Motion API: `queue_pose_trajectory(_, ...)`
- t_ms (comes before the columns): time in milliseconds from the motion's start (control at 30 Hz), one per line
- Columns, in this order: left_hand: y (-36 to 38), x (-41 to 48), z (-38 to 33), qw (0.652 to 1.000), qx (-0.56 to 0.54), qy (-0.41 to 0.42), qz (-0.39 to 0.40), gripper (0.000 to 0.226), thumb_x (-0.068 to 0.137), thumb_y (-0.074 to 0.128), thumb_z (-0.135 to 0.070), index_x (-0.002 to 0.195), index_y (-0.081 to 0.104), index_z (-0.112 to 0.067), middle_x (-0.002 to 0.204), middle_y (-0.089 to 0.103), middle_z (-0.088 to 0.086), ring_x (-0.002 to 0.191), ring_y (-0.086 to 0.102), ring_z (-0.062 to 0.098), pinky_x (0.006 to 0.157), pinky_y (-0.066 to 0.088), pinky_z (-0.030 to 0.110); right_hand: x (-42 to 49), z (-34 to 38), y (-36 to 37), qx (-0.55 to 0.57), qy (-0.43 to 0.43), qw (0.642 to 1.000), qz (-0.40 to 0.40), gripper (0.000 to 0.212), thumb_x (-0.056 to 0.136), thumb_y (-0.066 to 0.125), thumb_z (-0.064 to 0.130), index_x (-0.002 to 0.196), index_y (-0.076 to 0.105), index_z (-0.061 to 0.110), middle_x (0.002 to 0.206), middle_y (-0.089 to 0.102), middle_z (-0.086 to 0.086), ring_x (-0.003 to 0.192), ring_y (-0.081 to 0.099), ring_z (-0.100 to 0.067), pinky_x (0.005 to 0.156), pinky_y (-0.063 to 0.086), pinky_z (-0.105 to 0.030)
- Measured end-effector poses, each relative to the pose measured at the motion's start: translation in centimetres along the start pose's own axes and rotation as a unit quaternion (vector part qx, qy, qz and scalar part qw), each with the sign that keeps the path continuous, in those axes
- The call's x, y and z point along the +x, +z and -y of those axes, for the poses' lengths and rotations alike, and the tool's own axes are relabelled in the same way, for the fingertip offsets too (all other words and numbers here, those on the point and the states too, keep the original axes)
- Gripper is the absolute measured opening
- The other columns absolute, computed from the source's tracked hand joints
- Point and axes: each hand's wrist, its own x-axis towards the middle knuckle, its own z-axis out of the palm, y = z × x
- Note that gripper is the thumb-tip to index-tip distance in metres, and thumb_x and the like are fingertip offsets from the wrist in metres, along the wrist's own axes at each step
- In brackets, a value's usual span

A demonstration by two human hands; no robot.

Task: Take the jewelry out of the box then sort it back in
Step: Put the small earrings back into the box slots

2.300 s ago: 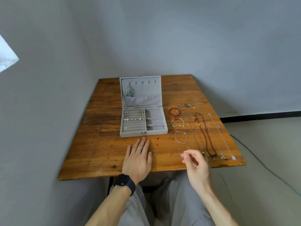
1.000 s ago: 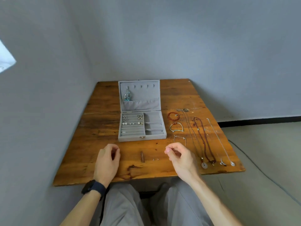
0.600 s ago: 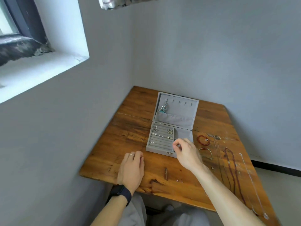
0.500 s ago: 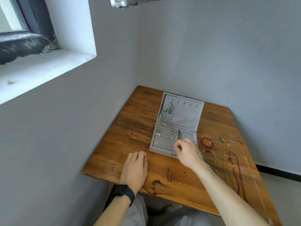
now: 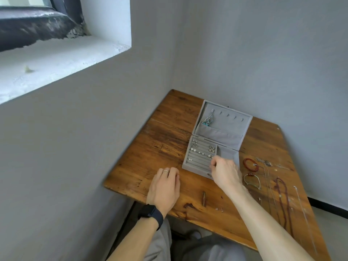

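Presently the right grip is curled over the slotted rows of the box, right of frame centre; whether anything is pinched cannot be told.

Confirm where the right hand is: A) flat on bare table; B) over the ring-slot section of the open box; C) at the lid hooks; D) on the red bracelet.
B: the right hand reaches over the jewelry box front edge, fingertips at the ridged slots; the red bracelet lies apart to its right.
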Motion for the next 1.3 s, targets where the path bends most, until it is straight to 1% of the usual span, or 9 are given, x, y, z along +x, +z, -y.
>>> queue_pose_trajectory(300, -0.8, -0.1, -0.4, 1.000, -0.006, -0.006, 0.025, 0.004, 0.094, 0.057, -0.020, 0.091, 0.059, -0.021, 0.083, 0.059, -0.005, 0.081, 0.052, 0.015, 0.065, 0.046, 0.029, -0.8, -0.1, 0.0, -0.033, -0.058, 0.998, -0.007, 0.020, 0.097, 0.055, 0.013, 0.107, 0.072, 0.016, 0.106, 0.072, -0.005, 0.099, 0.060, -0.027, 0.080, 0.051, -0.035)
queue_pose_trajectory(467, -1.1, 0.0, -0.4, 0.999, -0.014, -0.005, 0.038, 0.003, 0.095, 0.059, -0.020, 0.093, 0.059, -0.022, 0.086, 0.060, -0.006, 0.082, 0.052, 0.013, 0.066, 0.047, 0.027, -3.8, -0.8, -1.0, 0.052, -0.069, 0.994, -0.067, 0.025, 0.099, 0.055, 0.019, 0.115, 0.074, 0.015, 0.113, 0.073, -0.003, 0.103, 0.063, -0.024, 0.092, 0.050, -0.034)
queue_pose_trajectory(533, -1.2, 0.1, -0.3, 0.998, -0.038, -0.017, 0.051, 0.003, 0.096, 0.059, -0.021, 0.095, 0.060, -0.024, 0.089, 0.060, -0.008, 0.084, 0.051, 0.010, 0.070, 0.049, 0.028, -6.3, -1.5, -1.1, 0.125, -0.035, 0.985, -0.115, 0.021, 0.095, 0.062, 0.018, 0.114, 0.073, 0.015, 0.107, 0.073, 0.001, 0.099, 0.065, -0.019, 0.087, 0.050, -0.029)
queue_pose_trajectory(667, -1.6, 1.0, -0.2, 0.988, -0.113, -0.067, 0.076, 0.006, 0.098, 0.058, -0.023, 0.100, 0.062, -0.027, 0.102, 0.058, -0.011, 0.097, 0.051, 0.009, 0.080, 0.048, 0.027, -11.3, -3.5, -0.4, 0.361, 0.103, 0.917, -0.132, 0.018, 0.094, 0.066, 0.021, 0.103, 0.069, 0.036, 0.101, 0.071, 0.021, 0.093, 0.065, 0.004, 0.079, 0.047, -0.011)
queue_pose_trajectory(767, -1.7, 3.0, -1.2, 0.982, -0.147, -0.082, 0.085, 0.007, 0.097, 0.061, -0.023, 0.101, 0.066, -0.026, 0.113, 0.056, -0.007, 0.110, 0.049, 0.012, 0.088, 0.039, 0.023, -13.8, -4.1, 0.8, 0.510, 0.170, 0.838, -0.097, 0.016, 0.096, 0.063, 0.024, 0.106, 0.069, 0.035, 0.098, 0.073, 0.016, 0.090, 0.069, -0.001, 0.075, 0.056, -0.019)
queue_pose_trajectory(833, -1.5, 5.0, -2.6, 0.981, -0.147, -0.052, 0.114, 0.005, 0.095, 0.064, -0.025, 0.099, 0.067, -0.026, 0.122, 0.054, -0.005, 0.119, 0.045, 0.014, 0.093, 0.033, 0.022, -14.7, -4.0, 1.6, 0.541, 0.177, 0.817, -0.096, 0.016, 0.097, 0.061, 0.024, 0.107, 0.067, 0.034, 0.097, 0.074, 0.016, 0.086, 0.070, -0.004, 0.073, 0.058, -0.020)
queue_pose_trajectory(1000, 0.4, 9.7, -6.2, 0.969, -0.075, 0.008, 0.237, 0.008, 0.096, 0.062, -0.028, 0.098, 0.069, -0.025, 0.152, 0.038, 0.003, 0.143, 0.025, 0.025, 0.112, 0.028, 0.036, -15.7, -3.9, 2.4, 0.528, 0.160, 0.828, -0.097, 0.013, 0.097, 0.060, 0.027, 0.103, 0.066, 0.037, 0.093, 0.072, 0.023, 0.084, 0.071, -0.005, 0.070, 0.058, -0.020)
queue_pose_trajectory(1167, 1.8, 12.2, -8.0, 0.950, 0.017, 0.029, 0.312, 0.011, 0.095, 0.062, -0.029, 0.098, 0.072, -0.027, 0.158, 0.032, 0.002, 0.148, 0.014, 0.024, 0.118, 0.019, 0.042, -15.9, -4.5, 2.5, 0.522, 0.137, 0.837, -0.090, 0.009, 0.097, 0.062, 0.028, 0.095, 0.069, 0.034, 0.087, 0.072, 0.017, 0.082, 0.069, -0.008, 0.070, 0.057, -0.023)
queue_pose_trajectory(1300, 2.1, 12.5, -8.3, 0.936, 0.078, 0.037, 0.342, 0.009, 0.093, 0.064, -0.032, 0.093, 0.073, -0.031, 0.159, 0.031, -0.001, 0.148, 0.013, 0.024, 0.118, 0.016, 0.045, -16.2, -4.6, 2.5, 0.490, 0.107, 0.857, -0.118, 0.008, 0.097, 0.063, 0.020, 0.099, 0.070, 0.025, 0.088, 0.070, 0.015, 0.087, 0.067, -0.006, 0.071, 0.051, -0.012)
